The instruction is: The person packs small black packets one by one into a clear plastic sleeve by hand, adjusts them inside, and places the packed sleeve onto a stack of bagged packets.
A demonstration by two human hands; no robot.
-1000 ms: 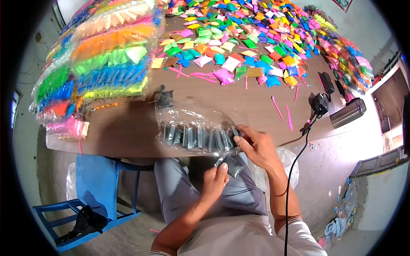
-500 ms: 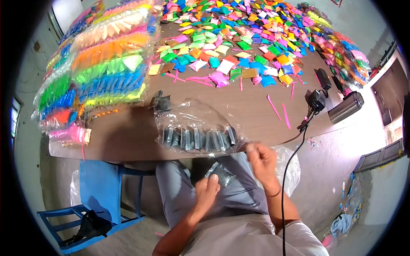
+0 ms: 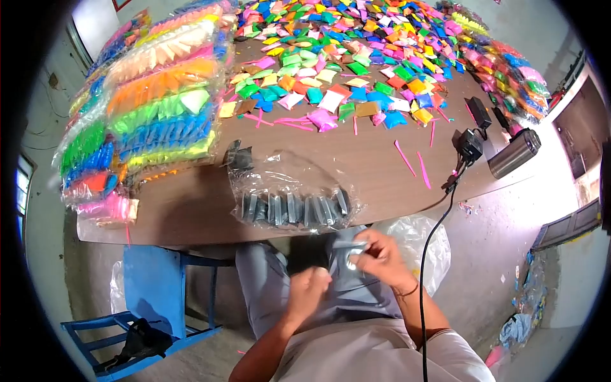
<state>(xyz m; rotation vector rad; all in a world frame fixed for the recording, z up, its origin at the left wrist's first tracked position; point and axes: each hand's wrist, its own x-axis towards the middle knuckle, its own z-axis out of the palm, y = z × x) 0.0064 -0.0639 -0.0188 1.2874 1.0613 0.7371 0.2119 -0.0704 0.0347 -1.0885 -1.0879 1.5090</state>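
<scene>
A clear bag (image 3: pixel 280 181) at the near edge of the worktop (image 3: pixel 391 196) holds dark packets (image 3: pixel 294 209); right hand (image 3: pixel 382 260) pinches another packet (image 3: pixel 345 246), its axis blurred; left hand (image 3: pixel 309 288) curls, grip unclear.

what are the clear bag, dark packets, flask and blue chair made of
Clear bag: thin glossy plastic film, judging by its wrinkles and glints.
Dark packets: probably plastic film too, with shiny edges.
Flask: likely steel, from its grey metallic sheen.
Blue chair: even, painted-looking colour; wood, metal or plastic, unclear.
</scene>
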